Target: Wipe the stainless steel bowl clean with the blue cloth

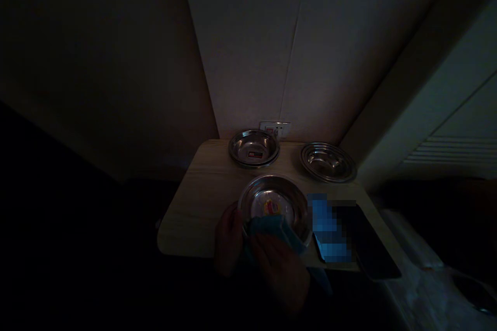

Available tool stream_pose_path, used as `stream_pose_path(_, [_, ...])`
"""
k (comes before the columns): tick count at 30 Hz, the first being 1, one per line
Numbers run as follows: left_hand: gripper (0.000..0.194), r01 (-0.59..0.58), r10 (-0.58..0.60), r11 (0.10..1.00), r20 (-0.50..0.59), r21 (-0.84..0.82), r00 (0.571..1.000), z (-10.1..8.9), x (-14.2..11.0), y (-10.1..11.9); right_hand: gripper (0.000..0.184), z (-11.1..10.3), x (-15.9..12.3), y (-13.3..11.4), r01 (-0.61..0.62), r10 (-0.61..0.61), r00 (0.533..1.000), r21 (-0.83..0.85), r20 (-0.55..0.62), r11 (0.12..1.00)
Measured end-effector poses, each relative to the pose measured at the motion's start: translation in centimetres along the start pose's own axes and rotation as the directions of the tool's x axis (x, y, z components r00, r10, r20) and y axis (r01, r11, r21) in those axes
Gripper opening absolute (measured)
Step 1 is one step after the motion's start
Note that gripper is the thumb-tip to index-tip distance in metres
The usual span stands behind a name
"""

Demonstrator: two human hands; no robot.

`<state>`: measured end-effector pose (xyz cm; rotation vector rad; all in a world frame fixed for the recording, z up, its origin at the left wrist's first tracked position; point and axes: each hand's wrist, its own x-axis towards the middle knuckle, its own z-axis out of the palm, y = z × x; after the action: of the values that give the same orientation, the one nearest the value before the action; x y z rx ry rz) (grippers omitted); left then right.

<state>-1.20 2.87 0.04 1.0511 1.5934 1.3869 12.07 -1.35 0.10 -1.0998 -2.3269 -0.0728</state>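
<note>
A shiny metal bowl (298, 199) with a red and yellow label inside sits at the front of a small wooden table (198, 207). My left hand (228, 238) grips its left rim, fingers closed on the edge. A blue-green cloth (272, 225) lies over the near rim and hangs partly into the bowl. My right hand (277, 266) presses the cloth against that near side, with its fingers closed on the fabric. The scene is dim, so the fingertips are hard to make out.
Stacked metal bowls (254, 147) stand at the back left by a wall socket (275, 128). More nested metal bowls (328, 162) are at the back right. A phone with a blurred screen (330, 230) and a dark flat object (375, 243) lie at the right edge.
</note>
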Motion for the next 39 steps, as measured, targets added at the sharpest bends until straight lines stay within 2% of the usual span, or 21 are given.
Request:
stream_pose_path(4, [0.034,0.041,-0.04,0.998,0.027,-0.054,0.999,0.0,0.0,-0.2,0.028,-2.1,-1.4,2.0,0.13,-0.131,0.991,0.038,0.032,0.991])
stream_pose_path(7, [0.035,0.064,-0.064,0.996,-0.001,-0.06,0.998,0.4,-0.1,-0.2,0.027,-3.0,-1.7,2.6,0.145,-0.146,0.989,0.019,0.019,0.989])
stream_pose_path(9, [0.036,0.079,-0.08,0.995,-0.003,-0.052,0.997,0.6,-0.5,-0.2,0.029,-2.8,-1.6,2.3,0.128,-0.128,0.992,0.007,-0.011,0.992])
stream_pose_path(14, [0.037,0.087,-0.086,0.996,0.081,-0.006,0.993,0.5,-1.9,-0.4,0.03,-1.3,-1.2,0.9,0.05,-0.05,0.999,-0.017,-0.021,0.999])
stream_pose_path(18, [0.034,0.056,-0.058,0.998,0.055,0.036,0.997,0.4,-2.2,-0.5,0.032,-0.6,-1.5,0.1,0.002,-0.003,0.999,-0.022,-0.033,1.0])
stream_pose_path(20, [0.032,0.022,-0.024,0.998,0.039,0.052,0.999,0.3,-2.0,-0.4,0.032,-0.8,-1.8,0.3,0.033,-0.033,0.999,-0.006,-0.038,0.999])
stream_pose_path(24, [0.033,-0.011,0.014,0.997,-0.045,0.072,0.999,0.0,-1.5,-0.6,0.029,-2.4,-2.6,2.0,0.184,-0.184,0.982,-0.003,-0.03,0.983])
stream_pose_path(27, [0.034,-0.044,0.048,0.997,-0.068,0.058,0.997,0.2,-1.5,-1.0,0.029,-3.3,-3.1,3.0,0.222,-0.222,0.975,-0.01,-0.003,0.975])
stream_pose_path(30, [0.033,-0.051,0.059,0.996,-0.106,0.071,0.993,0.5,-1.7,-1.3,0.029,-2.5,-2.9,2.5,0.153,-0.153,0.988,-0.004,0.003,0.988])
stream_pose_path(32, [0.032,-0.066,0.075,0.994,-0.107,0.087,0.991,0.5,-1.7,-1.3,0.029,-1.2,-2.3,1.3,0.054,-0.054,0.998,-0.001,-0.009,0.999])
stream_pose_path(35, [0.03,-0.074,0.085,0.992,-0.115,0.099,0.99,0.3,-1.7,-1.1,0.031,0.7,-0.8,-0.4,-0.029,0.032,0.999,0.071,-0.04,0.997])
stream_pose_path(39, [0.031,-0.065,0.076,0.994,-0.127,0.091,0.989,-0.4,-1.5,-1.1,0.035,1.5,0.7,-0.9,-0.053,0.053,0.999,0.189,0.005,0.981])
